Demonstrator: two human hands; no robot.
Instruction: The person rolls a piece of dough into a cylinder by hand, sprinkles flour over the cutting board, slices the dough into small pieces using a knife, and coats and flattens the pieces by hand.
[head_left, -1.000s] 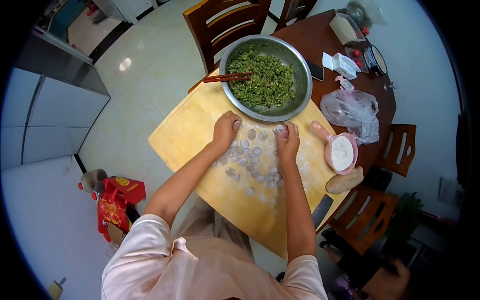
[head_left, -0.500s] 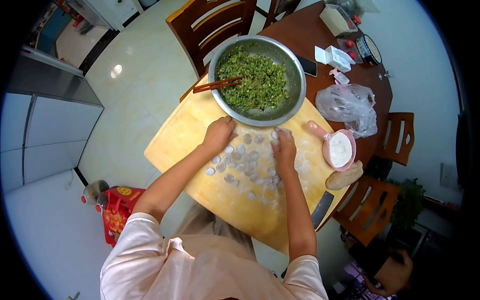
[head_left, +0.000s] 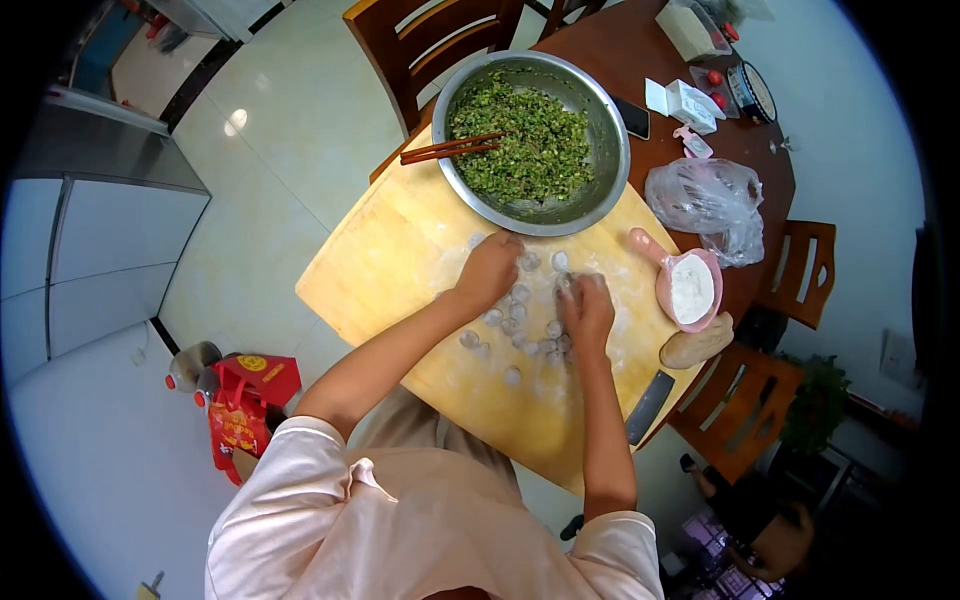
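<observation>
Small floured dough pieces [head_left: 519, 311] lie scattered over the wooden board [head_left: 380, 260], several of them touching. My left hand [head_left: 490, 268] is over their upper left side, fingers curled down towards the bowl; what lies under the fingertips is hidden. To the right, my right hand [head_left: 588, 308] is closed low over the board with its fingers bent in, close to a dough piece [head_left: 560, 261] just beyond the fingertips. Whether it grips a piece does not show. A steel bowl [head_left: 615, 190] of chopped green filling [head_left: 520, 140] stands at the board's far edge, with brown chopsticks [head_left: 450, 148] across its rim.
A pink scoop of flour [head_left: 692, 290], a dough roll [head_left: 697, 343] and a cleaver [head_left: 650, 407] lie along the board's right side. Beyond are a plastic bag [head_left: 705, 200], a phone [head_left: 632, 118] and wooden chairs [head_left: 740, 410]. Another person [head_left: 770, 530] is at lower right.
My left hand has moved right, over the dough pieces. My right hand has shifted slightly right and down. The view has shifted a little, and the person at lower right has changed posture.
</observation>
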